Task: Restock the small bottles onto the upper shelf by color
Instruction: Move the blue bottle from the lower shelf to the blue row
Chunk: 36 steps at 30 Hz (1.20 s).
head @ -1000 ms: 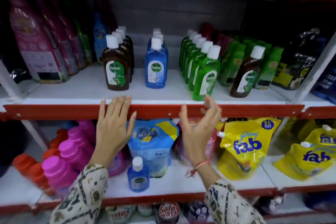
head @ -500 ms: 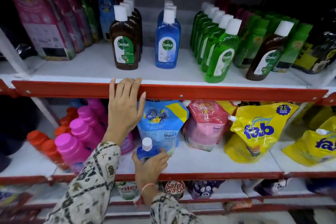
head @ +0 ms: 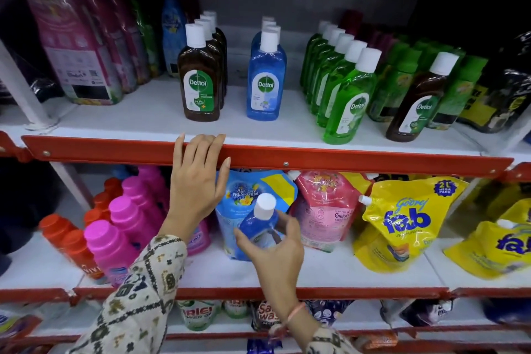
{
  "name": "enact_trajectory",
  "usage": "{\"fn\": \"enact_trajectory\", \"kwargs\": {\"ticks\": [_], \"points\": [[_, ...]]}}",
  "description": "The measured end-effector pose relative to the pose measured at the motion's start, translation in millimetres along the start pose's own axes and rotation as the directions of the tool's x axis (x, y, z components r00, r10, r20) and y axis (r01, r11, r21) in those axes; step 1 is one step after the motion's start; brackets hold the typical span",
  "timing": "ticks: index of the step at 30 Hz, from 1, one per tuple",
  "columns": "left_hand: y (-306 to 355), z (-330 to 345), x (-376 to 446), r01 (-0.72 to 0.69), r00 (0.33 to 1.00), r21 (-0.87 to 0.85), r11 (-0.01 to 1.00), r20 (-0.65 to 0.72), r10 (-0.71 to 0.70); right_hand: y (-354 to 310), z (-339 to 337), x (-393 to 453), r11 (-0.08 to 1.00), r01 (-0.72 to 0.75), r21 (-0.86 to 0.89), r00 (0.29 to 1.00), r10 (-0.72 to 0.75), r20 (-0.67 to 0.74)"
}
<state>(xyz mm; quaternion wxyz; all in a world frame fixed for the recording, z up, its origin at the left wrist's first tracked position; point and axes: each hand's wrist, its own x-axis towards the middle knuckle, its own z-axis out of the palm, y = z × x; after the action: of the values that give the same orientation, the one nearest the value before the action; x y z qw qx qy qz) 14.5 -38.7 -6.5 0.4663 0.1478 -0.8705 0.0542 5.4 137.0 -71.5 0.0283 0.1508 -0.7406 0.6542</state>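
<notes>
Right hand: the right hand (head: 275, 247), low in the centre of the frame, has its fingers closed around a small blue plastic bottle with a white cap (head: 261, 224), thumb on the left side of the body and fingers wrapped over the right.
Held bottle: tilted, cap pointing up and slightly right, lifted in front of the blue refill pouch (head: 253, 195) on the lower white shelf (head: 373, 267) (its label is mostly hidden by the fingers).
Left hand: the left hand (head: 198, 184), centre-left of the frame, lies flat with fingers spread and fingertips resting on the red metal front lip of the upper shelf (head: 344, 156); it grips nothing.
Upper shelf, centre: a row of blue Dettol bottles with white caps (head: 265, 77) runs front to back, just right of a row of brown Dettol bottles (head: 199, 77).
Upper shelf, right: a row of green Dettol bottles (head: 349, 95) leans diagonally; one lone brown bottle (head: 419, 100) stands beside green packs further right.
Upper left of the frame: tall pink and purple pouches (head: 74, 43).
Lower shelf, left: pink-capped bottles (head: 115, 238) and orange-capped bottles (head: 66, 236).
Lower shelf, right: a pink refill pouch (head: 324, 210) and yellow "fab" pouches (head: 402, 224).
Sleeves: cream fabric with a dark pattern (head: 143, 296) (a pink thread band circles the right wrist).
</notes>
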Motion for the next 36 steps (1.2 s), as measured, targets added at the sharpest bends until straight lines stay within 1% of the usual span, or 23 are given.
{"fn": "enact_trajectory", "kwargs": {"ticks": [4, 7, 10, 13, 16, 19, 21, 26, 31, 36], "points": [[0, -2, 0, -0.012, 1.0, -0.009, 1.0, -0.001, 0.012, -47, -27, 29, 0.986, 0.158, 0.055, 0.987, -0.155, -0.053], [0, -4, 1, -0.019, 1.0, -0.015, 1.0, -0.005, 0.019, -97, -41, 53, 0.956, 0.287, 0.061, 0.954, -0.28, -0.102], [-1, -5, 1, -0.02, 1.0, -0.023, 1.0, 0.003, 0.02, -138, -45, 81, 0.931, 0.357, 0.073, 0.925, -0.342, -0.166], [-2, -4, 1, -0.022, 1.0, -0.014, 1.0, 0.012, 0.022, -161, -38, 114, 0.925, 0.367, 0.096, 0.917, -0.342, -0.205], [-2, -3, 1, -0.028, 1.0, -0.006, 1.0, 0.0, 0.028, -171, -27, 142, 0.94, 0.339, 0.033, 0.922, -0.325, -0.21], [-1, -3, 2, -0.02, 1.0, -0.012, 1.0, -0.001, 0.02, -165, -11, 161, 0.951, 0.306, -0.034, 0.933, -0.307, -0.188], [-1, -3, 2, -0.019, 1.0, -0.008, 1.0, 0.006, 0.019, -160, -2, 169, 0.952, 0.289, -0.095, 0.937, -0.302, -0.174], [-3, -3, 2, -0.024, 1.0, -0.004, 1.0, 0.014, 0.024, -154, 10, 181, 0.951, 0.25, -0.183, 0.952, -0.276, -0.134], [-1, -1, 2, -0.007, 1.0, -0.011, 1.0, 0.009, 0.007, -150, 11, 188, 0.932, 0.277, -0.234, 0.953, -0.298, -0.058], [-2, -2, 2, -0.014, 1.0, 0.004, 1.0, -0.011, 0.014, -149, -5, 181, 0.904, 0.334, -0.269, 0.939, -0.343, 0.011]]}}
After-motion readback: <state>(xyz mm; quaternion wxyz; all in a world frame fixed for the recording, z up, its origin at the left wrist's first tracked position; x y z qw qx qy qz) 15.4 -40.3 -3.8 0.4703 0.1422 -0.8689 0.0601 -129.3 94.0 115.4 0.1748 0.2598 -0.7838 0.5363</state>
